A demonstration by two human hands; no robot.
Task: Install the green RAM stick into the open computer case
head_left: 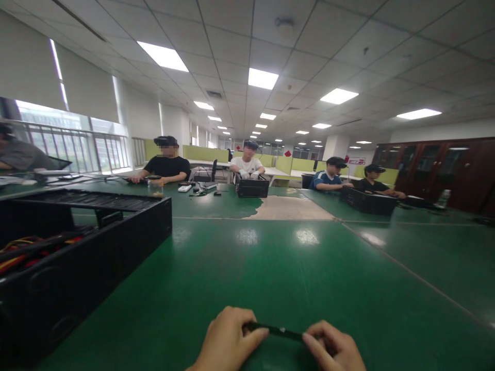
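Note:
Near the bottom edge of the head view, a thin dark strip [284,332] with a small pale spot spans the gap between my two hands. It is seen nearly edge-on, so its exact kind cannot be made out. My left hand [231,337] pinches one end between thumb and curled fingers. The other end sits between the thumb and fingertips of my right hand [335,346]. Both hands are above the green tabletop [247,273]. To the left lies an open black computer case [85,273], with red, yellow and black cables inside; neither hand touches it.
Across the table, a person in white [247,165] works at a black case [252,187]. Other people sit at left and right, one near another dark case [367,200]. Small items, including a white device [184,188], lie at the far side. A bare beige patch [294,207] breaks the green surface.

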